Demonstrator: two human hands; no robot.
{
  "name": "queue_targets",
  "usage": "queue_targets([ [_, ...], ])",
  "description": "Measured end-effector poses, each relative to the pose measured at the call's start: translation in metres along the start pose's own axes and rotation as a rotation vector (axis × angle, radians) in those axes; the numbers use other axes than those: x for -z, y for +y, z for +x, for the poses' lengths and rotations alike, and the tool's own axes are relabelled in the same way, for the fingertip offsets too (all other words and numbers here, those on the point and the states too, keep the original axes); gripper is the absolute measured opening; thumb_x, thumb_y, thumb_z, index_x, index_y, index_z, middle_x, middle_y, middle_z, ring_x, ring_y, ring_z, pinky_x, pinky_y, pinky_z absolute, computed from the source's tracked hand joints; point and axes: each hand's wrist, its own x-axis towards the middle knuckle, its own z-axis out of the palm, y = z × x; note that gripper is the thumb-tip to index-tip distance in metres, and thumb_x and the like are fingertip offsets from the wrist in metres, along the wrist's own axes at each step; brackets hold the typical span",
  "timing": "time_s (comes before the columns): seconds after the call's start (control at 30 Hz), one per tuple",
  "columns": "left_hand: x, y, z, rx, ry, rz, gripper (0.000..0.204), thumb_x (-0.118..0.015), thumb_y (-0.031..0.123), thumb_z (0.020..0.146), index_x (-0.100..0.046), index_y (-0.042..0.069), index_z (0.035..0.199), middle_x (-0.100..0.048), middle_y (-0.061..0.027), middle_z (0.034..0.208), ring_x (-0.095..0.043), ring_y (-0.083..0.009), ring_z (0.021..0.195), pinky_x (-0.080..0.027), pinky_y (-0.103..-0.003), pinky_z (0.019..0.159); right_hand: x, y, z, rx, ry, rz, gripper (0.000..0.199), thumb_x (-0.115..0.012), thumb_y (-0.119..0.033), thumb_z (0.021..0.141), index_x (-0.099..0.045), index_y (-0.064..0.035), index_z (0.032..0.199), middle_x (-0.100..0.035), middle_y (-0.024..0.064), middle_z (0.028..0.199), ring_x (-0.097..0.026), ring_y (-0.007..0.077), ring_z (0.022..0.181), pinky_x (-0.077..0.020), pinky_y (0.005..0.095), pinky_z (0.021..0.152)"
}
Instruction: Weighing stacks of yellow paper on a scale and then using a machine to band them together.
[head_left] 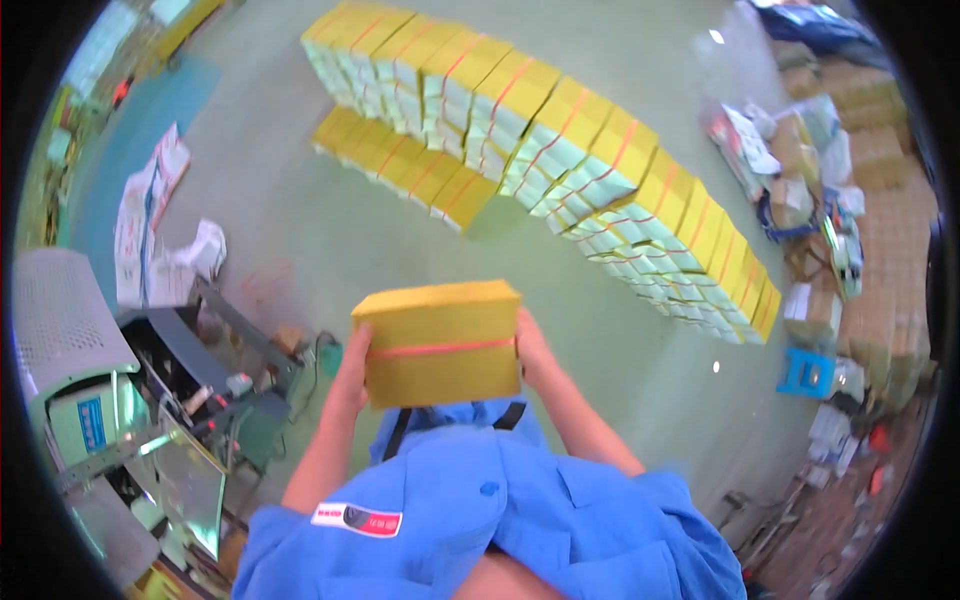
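A yellow-brown package [445, 375] with a red strap around its middle is held up in front of my body. My left hand [357, 362] grips its left side, and my right hand [530, 340] grips the right side. The fingers of both hands are partly hidden behind the package. Ahead on the floor, a long curved row of stacked bundles [610, 140] has yellow tops, pale sides and red straps. A shorter, lower row of yellow-topped bundles [400, 165] lies on the near side of its left part.
On the left stands a machine [85, 330] with a perforated grey cover and a dark frame. White sacks [150, 220] lie on the floor beyond it. Along the right are a blue stool [806, 372], cardboard boxes [868, 165] and mixed wrapped goods.
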Motion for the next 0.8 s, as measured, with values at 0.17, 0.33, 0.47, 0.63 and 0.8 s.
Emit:
queue_targets([
  [0.17, -0.045, -0.018, 0.101, 0.239, 0.020, -0.139, 0.066, -0.046, 0.056, 0.094, -0.042, 0.007, 0.138, -0.050, -0.0109, 0.135, -0.048, -0.0231, 0.125, -0.042, -0.039, 0.102, 0.058, -0.017, 0.097, -0.160, -0.111, -0.065, 0.046, -0.042, -0.038, 0.099, -0.049, -0.0087, 0.134, -0.057, 0.0047, 0.125, -0.055, 0.0152, 0.111, -0.0452, 0.0303, 0.093],
  [0.33, -0.061, -0.084, 0.206, 0.370, 0.074, -0.260, 0.068, -0.046, 0.059, 0.093, -0.042, 0.007, 0.138, -0.050, -0.0125, 0.136, -0.049, -0.0245, 0.125, -0.043, -0.040, 0.102, 0.092, -0.042, 0.211, -0.397, -0.206, -0.156, 0.048, -0.043, -0.041, 0.098, -0.048, -0.0082, 0.134, -0.058, 0.0047, 0.124, -0.056, 0.0144, 0.111, -0.0465, 0.0304, 0.093],
  [0.47, -0.079, -0.158, 0.298, 0.403, 0.121, -0.474, 0.069, -0.046, 0.058, 0.093, -0.042, 0.007, 0.138, -0.049, -0.0125, 0.137, -0.048, -0.0247, 0.125, -0.041, -0.039, 0.103, 0.117, -0.021, 0.327, -0.598, -0.229, -0.247, 0.050, -0.043, -0.042, 0.098, -0.048, -0.0073, 0.134, -0.059, 0.0053, 0.124, -0.057, 0.0147, 0.110, -0.0484, 0.0313, 0.091],
  [0.63, -0.089, -0.253, 0.389, 0.365, 0.237, -0.594, 0.067, -0.041, 0.056, 0.096, -0.036, 0.008, 0.142, -0.041, -0.0107, 0.144, -0.040, -0.0248, 0.132, -0.034, -0.041, 0.109, 0.152, 0.024, 0.469, -0.584, -0.291, -0.445, 0.045, -0.042, -0.039, 0.096, -0.055, -0.0080, 0.126, -0.061, 0.0081, 0.119, -0.060, 0.0179, 0.103, -0.0496, 0.0337, 0.087],
  [0.8, -0.078, -0.299, 0.482, 0.266, 0.224, -0.684, 0.072, -0.044, 0.059, 0.094, -0.032, 0.008, 0.145, -0.034, -0.0089, 0.149, -0.034, -0.0254, 0.136, -0.032, -0.045, 0.110, 0.150, 0.044, 0.577, -0.624, -0.339, -0.497, 0.047, -0.041, -0.042, 0.096, -0.055, -0.0077, 0.126, -0.061, 0.0096, 0.119, -0.058, 0.0192, 0.107, -0.0473, 0.0346, 0.091],
])
